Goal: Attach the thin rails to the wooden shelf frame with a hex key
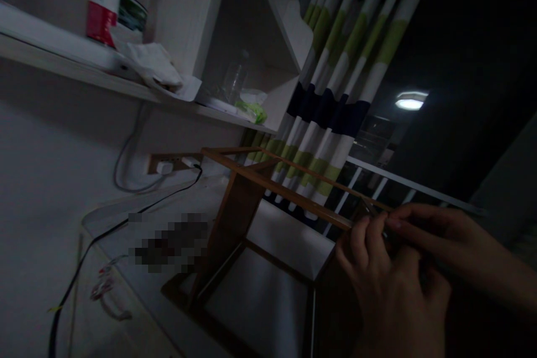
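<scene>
A brown wooden frame (235,212), like a small shelf or table on its side, stands in the middle of the dim view. My left hand (386,285) is at the frame's near right corner with its fingers curled shut on a thin small item I cannot make out. My right hand (440,235) reaches in from the right, its fingertips pinched together at the same spot, touching the left fingers beside the frame's top rail (293,193).
A white wall shelf (104,75) at upper left carries a plastic bottle (115,3), crumpled cloth and bags. A wall socket (168,165) with a black cable (126,221) lies below. A striped curtain (344,78), a white railing (403,182) and a ceiling lamp (410,102) are beyond.
</scene>
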Available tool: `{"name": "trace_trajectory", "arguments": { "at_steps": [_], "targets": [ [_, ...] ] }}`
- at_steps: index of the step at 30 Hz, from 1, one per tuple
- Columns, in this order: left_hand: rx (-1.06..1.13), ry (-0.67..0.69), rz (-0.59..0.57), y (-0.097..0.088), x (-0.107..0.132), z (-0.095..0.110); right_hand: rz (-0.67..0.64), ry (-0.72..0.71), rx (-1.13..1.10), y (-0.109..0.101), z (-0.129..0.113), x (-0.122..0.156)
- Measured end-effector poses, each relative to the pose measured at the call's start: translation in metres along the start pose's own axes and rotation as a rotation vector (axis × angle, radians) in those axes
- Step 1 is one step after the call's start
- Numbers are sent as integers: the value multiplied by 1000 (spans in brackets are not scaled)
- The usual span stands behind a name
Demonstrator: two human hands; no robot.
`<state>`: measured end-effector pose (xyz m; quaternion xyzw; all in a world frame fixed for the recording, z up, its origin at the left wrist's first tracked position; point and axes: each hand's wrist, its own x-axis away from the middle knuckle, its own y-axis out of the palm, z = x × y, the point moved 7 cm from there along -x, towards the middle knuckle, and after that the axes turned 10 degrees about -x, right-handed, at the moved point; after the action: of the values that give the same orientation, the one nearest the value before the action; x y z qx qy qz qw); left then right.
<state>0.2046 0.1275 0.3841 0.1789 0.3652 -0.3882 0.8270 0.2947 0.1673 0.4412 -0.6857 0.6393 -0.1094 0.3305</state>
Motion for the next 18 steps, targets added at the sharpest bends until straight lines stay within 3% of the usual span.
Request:
{"name": "trace_trajectory", "arguments": {
  "at_steps": [10,18],
  "targets": [
    [13,-8,-30,-2,-1,0,11,46,-36,-1,4,0],
    [11,6,-33,-2,0,-1,230,106,19,-29,10,1]
  ]
}}
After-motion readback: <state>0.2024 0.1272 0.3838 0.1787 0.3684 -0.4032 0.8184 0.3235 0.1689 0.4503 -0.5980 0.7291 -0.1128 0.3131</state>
